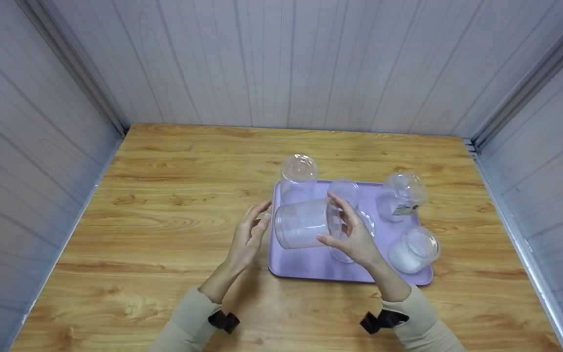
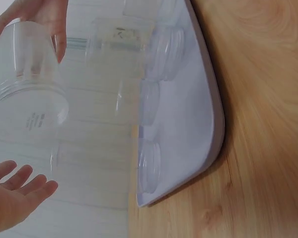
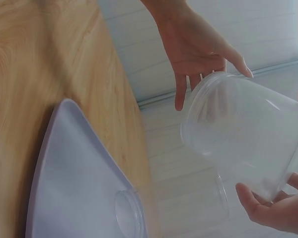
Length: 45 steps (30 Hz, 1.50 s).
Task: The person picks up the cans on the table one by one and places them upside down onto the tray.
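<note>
A clear plastic jar (image 1: 303,224) is held tilted on its side above the left part of a lilac tray (image 1: 301,268). My right hand (image 1: 359,242) grips it round one end, thumb on the near side and fingers on the far side. At the jar's other end, my left hand (image 1: 245,242) has its fingers loosely extended. The left wrist view shows a gap between those fingers (image 2: 32,191) and the jar's round end face (image 2: 32,116), which carries small printed marks. Through the jar's see-through wall (image 3: 248,124), nothing shows inside.
Several clear containers stand on the tray: a tall jar (image 1: 298,171) at the back left, a smaller one (image 1: 345,188) beside it, a labelled jar (image 1: 401,195) at the back right, and a jar with white contents (image 1: 411,252) at the front right. Walls enclose the wooden table (image 1: 164,220).
</note>
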Motion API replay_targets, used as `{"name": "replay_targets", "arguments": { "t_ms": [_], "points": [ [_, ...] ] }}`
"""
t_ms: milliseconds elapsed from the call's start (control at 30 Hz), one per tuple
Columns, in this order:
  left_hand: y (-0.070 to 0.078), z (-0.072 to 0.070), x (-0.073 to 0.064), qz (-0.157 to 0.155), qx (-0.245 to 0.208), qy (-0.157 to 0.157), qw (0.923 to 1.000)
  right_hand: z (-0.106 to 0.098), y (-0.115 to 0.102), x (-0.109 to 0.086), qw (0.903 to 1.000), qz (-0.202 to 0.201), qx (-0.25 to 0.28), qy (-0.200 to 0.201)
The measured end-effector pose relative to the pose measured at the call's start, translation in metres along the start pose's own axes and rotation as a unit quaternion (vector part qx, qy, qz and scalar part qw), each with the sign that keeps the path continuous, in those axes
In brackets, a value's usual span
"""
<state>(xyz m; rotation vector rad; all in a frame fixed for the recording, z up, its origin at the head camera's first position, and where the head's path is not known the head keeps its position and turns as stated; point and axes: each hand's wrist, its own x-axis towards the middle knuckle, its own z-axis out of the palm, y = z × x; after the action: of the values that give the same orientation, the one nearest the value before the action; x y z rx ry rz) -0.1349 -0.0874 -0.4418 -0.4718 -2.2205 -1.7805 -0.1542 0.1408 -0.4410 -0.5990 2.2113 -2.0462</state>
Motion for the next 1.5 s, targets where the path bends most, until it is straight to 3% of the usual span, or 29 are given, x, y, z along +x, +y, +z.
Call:
{"name": "replay_targets", "arguments": {
  "t_ms": [67,267,500,800,1000,1167,1333,1500],
  "points": [
    [-0.001,-0.003,0.001,0.0,0.017,0.004,0.9998,0.002,-0.003,-0.001,0.9997,0.008,-0.023,0.004],
    [-0.035,-0.01,0.003,-0.005,0.077,0.004,0.997,0.011,-0.024,-0.003,0.9961,0.0,-0.088,0.001],
    [-0.044,-0.02,0.011,-0.032,0.094,-0.001,0.995,0.009,0.012,0.002,0.9842,-0.034,-0.174,-0.007],
    [-0.053,-0.031,0.022,-0.057,0.141,-0.012,0.9883,0.017,0.024,0.004,0.9603,-0.056,-0.271,-0.034],
    [-0.061,-0.039,0.028,-0.068,0.188,-0.022,0.9796,0.022,0.026,0.006,0.9407,-0.063,-0.329,-0.053],
    [-0.065,-0.046,0.034,-0.095,0.222,-0.038,0.9696,0.026,0.028,0.007,0.9321,-0.058,-0.349,-0.078],
    [-0.067,-0.053,0.039,-0.124,0.266,-0.069,0.9535,0.027,0.029,0.01,0.9227,-0.056,-0.367,-0.104],
    [-0.067,-0.057,0.047,-0.115,0.312,-0.081,0.9395,0.028,0.029,0.014,0.9149,-0.051,-0.382,-0.12]
  ]
}}
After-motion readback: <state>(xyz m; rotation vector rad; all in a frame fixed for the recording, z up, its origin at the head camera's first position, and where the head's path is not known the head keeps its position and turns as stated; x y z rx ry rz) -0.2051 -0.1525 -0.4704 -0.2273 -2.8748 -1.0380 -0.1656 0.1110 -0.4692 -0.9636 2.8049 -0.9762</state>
